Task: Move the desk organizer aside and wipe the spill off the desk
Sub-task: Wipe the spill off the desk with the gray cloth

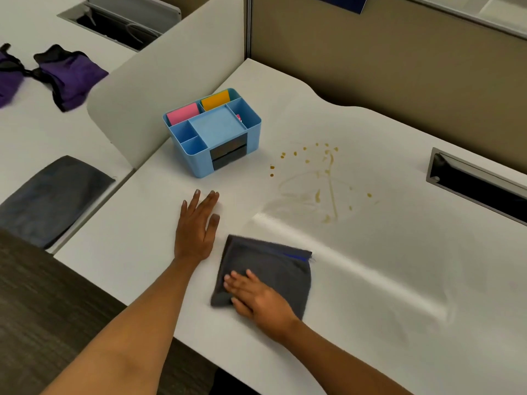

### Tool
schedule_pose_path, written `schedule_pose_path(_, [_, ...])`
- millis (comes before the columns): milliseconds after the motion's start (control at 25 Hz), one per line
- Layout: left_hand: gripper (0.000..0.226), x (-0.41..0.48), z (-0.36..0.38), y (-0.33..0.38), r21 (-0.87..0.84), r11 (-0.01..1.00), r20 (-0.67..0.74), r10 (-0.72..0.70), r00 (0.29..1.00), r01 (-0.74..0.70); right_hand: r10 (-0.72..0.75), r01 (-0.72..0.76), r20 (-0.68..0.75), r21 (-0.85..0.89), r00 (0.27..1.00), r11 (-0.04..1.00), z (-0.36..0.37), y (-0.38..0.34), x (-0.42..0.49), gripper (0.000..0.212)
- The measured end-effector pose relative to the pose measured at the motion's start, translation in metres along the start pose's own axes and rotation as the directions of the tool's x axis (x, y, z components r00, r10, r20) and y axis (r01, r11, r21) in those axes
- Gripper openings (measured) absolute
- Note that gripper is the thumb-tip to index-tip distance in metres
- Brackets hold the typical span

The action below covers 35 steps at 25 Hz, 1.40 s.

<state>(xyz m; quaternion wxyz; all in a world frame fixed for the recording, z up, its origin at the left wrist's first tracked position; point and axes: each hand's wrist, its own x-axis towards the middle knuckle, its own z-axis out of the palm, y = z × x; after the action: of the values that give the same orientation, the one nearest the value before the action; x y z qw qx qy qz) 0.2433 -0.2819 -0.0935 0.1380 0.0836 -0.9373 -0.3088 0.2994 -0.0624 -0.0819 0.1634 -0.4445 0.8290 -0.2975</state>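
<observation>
Even bright overhead light; broad glare band across table [370, 269]; soft shadows; mild motion blur on cloth [273, 263]; wide-angle edge bending.

Bare forearms, no sleeves; left hand [196, 226], right hand [256, 300] ungloved.

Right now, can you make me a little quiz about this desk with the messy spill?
1. True or false: the right hand presses flat on the grey cloth.
2. Which colours are the pads in the blue organizer? A) pink and orange B) green and white C) black and red
3. What is the left hand touching?

Key:
1. True.
2. A.
3. Only the white desk; it lies flat and open, apart from the organizer. The brown spill is not wiped yet.
</observation>
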Motion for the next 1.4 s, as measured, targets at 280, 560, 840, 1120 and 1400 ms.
schedule_pose_path(280, [0.070,0.006,0.007,0.001,0.028,0.998,0.096,0.052,0.994,-0.055,0.223,-0.236,-0.238,-0.028,0.945,0.971,-0.063,0.070,-0.102,0.041])
schedule_pose_path(560, [0.071,0.031,0.037,0.039,-0.032,0.990,0.181,0.138,0.974,-0.134,0.637,-0.575,-0.439,0.283,0.634,0.768,-0.096,0.114,0.009,0.034])
schedule_pose_path(840, [0.071,0.053,0.042,0.033,-0.060,0.991,0.164,0.124,0.979,-0.116,0.215,-0.204,-0.178,0.078,0.960,0.976,-0.071,0.085,-0.047,0.036])
schedule_pose_path(1120, [0.072,0.056,0.043,0.031,-0.019,0.992,0.206,0.127,0.970,-0.126,0.644,-0.583,-0.428,0.281,0.635,0.762,-0.155,0.181,-0.116,0.036])
schedule_pose_path(1400, [0.073,0.058,0.042,0.034,-0.009,0.992,0.225,0.122,0.967,-0.123,0.727,-0.652,-0.530,0.372,0.436,0.661,-0.176,0.213,0.002,0.039])
